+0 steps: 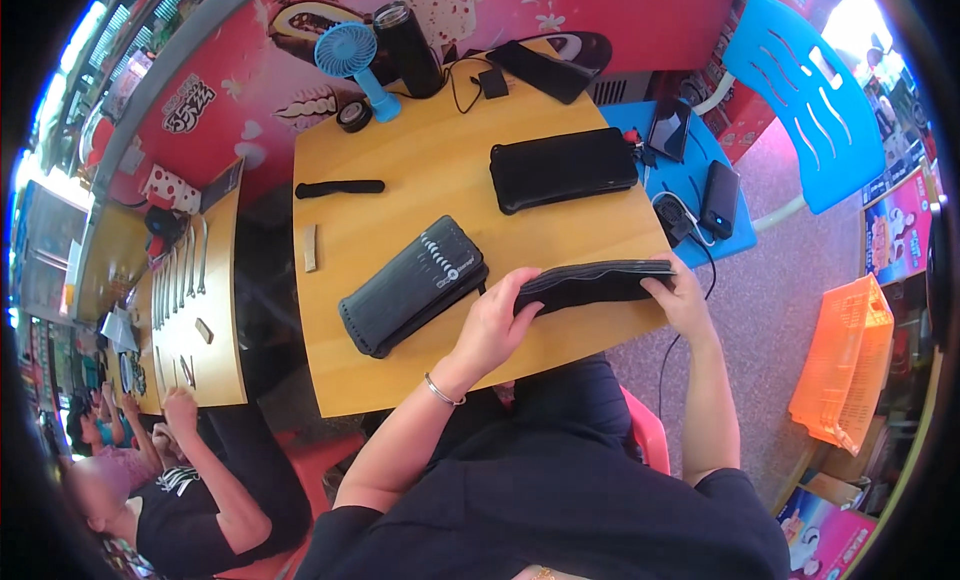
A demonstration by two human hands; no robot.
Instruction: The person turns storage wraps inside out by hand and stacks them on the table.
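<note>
Above the table's near right edge I hold a thin stack of black flat pieces (592,285), its layered edges facing up. My left hand (500,320) grips its left end, thumb on the near side and fingers behind. The right hand (684,298) pinches the other end the same way. Just left of my left hand lies a thicker pile of black flat pieces (410,288) with white printed marks on top. Beyond my hands, another black pile (565,168) rests near the table's right edge. I cannot tell exactly what kind of article these pieces are.
On the wooden table (440,185) are a black strip (340,188), a small tan block (311,248), a blue fan (362,65), and a black flask (408,50). A blue chair (800,95) holds devices; an orange crate (845,365) stands right. Another person (200,500) sits left.
</note>
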